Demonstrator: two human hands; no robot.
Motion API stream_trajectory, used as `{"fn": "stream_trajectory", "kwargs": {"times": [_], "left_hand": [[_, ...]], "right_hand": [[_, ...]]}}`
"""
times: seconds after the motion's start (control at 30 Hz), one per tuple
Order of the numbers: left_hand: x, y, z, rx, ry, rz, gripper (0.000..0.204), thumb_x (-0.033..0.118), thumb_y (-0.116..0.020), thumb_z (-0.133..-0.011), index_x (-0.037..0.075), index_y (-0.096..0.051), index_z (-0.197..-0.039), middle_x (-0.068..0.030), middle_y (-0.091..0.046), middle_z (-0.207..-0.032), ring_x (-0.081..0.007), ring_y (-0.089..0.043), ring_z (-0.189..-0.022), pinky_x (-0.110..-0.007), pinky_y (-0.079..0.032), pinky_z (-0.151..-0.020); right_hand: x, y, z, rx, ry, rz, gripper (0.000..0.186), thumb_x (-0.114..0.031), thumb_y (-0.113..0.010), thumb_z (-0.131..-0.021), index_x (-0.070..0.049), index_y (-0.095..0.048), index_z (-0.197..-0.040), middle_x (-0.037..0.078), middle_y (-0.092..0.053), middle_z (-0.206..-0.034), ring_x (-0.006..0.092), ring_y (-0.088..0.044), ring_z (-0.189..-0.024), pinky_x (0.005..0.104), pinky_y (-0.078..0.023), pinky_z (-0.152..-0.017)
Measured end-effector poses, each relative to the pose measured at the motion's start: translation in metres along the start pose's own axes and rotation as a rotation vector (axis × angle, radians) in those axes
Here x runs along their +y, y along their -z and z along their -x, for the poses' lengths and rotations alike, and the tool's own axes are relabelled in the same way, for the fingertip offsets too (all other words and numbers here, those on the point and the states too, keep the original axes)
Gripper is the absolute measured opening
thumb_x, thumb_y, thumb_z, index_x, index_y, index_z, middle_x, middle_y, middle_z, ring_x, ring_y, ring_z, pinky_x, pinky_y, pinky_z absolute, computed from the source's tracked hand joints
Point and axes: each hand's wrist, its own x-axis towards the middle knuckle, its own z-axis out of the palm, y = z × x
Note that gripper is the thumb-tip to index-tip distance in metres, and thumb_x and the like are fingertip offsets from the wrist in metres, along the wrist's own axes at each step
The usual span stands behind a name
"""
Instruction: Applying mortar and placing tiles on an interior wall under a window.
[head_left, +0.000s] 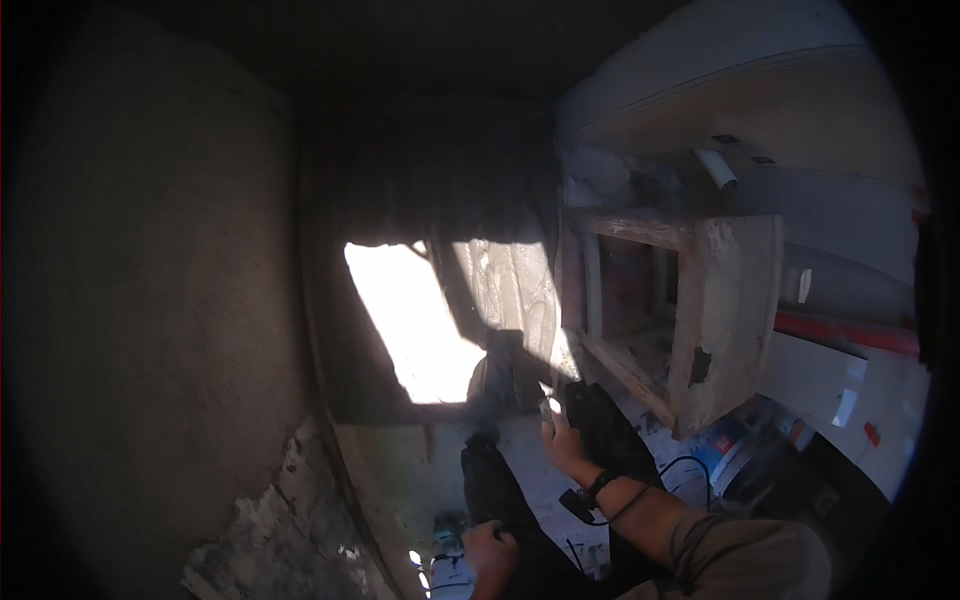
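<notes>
My right hand (pixel 565 443) reaches forward over my right leg, its fingers closed around a small thing (pixel 554 405) partly lit by the sun. Glare and shadow hide what kind of thing it is. A dark band and a dark box-shaped object (pixel 577 505) with a cable are at that wrist. Lower down, my left hand (pixel 490 548) lies by my left thigh with bent fingers; dimness hides their tips. Ahead of my hands is a shadowed wall (pixel 430 180), with a glaring sunlit patch (pixel 415 325) and streaked, wet-looking plaster (pixel 510 285) beside it.
At right stands a worn, pale wooden frame (pixel 735 300) with an opening. A white pipe (pixel 715 168) sticks out above it. Below are a bucket (pixel 735 460), a dark cable (pixel 690 462) and a white panel (pixel 815 375). A rough wall (pixel 170 270) rises close at left.
</notes>
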Motion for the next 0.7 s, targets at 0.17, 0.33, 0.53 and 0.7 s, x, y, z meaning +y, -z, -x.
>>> {"fn": "stream_trajectory", "kwargs": {"times": [0.17, 0.33, 0.53, 0.7], "left_hand": [[-0.008, -0.006, 0.003, -0.034, -0.016, -0.052, 0.021, 0.017, -0.061, -0.072, 0.009, -0.070, -0.088, -0.0134, -0.067, -0.094, -0.0332, -0.057, -0.097, -0.043, -0.047, -0.086], [-0.004, -0.006, 0.002, -0.090, 0.032, -0.089, 0.025, 0.019, -0.060, -0.071, 0.009, -0.071, -0.091, -0.0131, -0.066, -0.094, -0.0330, -0.057, -0.097, -0.044, -0.047, -0.086], [0.017, 0.005, 0.002, -0.048, 0.053, -0.069, 0.023, 0.018, -0.060, -0.071, 0.010, -0.071, -0.089, -0.0114, -0.066, -0.094, -0.0325, -0.056, -0.099, -0.044, -0.047, -0.086], [0.030, 0.014, 0.003, 0.043, 0.059, 0.092, 0.013, 0.010, -0.059, -0.072, 0.004, -0.068, -0.079, -0.0181, -0.067, -0.090, -0.0361, -0.061, -0.090, -0.045, -0.048, -0.082]], "right_hand": [[0.049, -0.034, 0.058, -0.062, -0.031, -0.133, 0.051, -0.034, -0.046, -0.092, -0.014, -0.041, -0.138, 0.030, -0.062, -0.085, 0.0480, -0.060, -0.084, 0.0543, -0.048, -0.074], [0.023, 0.006, 0.053, 0.029, 0.159, -0.166, 0.048, -0.033, -0.048, -0.092, -0.012, -0.045, -0.135, 0.029, -0.062, -0.085, 0.0477, -0.060, -0.085, 0.0536, -0.048, -0.074], [-0.084, 0.129, -0.130, 0.434, 0.538, -0.445, 0.042, -0.019, -0.049, -0.094, -0.006, -0.046, -0.134, 0.021, -0.062, -0.114, 0.0345, -0.057, -0.113, 0.0357, -0.046, -0.091], [-0.201, 0.227, -0.350, 0.848, 0.693, -0.110, 0.036, -0.011, -0.052, -0.086, -0.011, -0.051, -0.122, 0.024, -0.062, -0.104, 0.0423, -0.058, -0.099, 0.0436, -0.047, -0.085]]}}
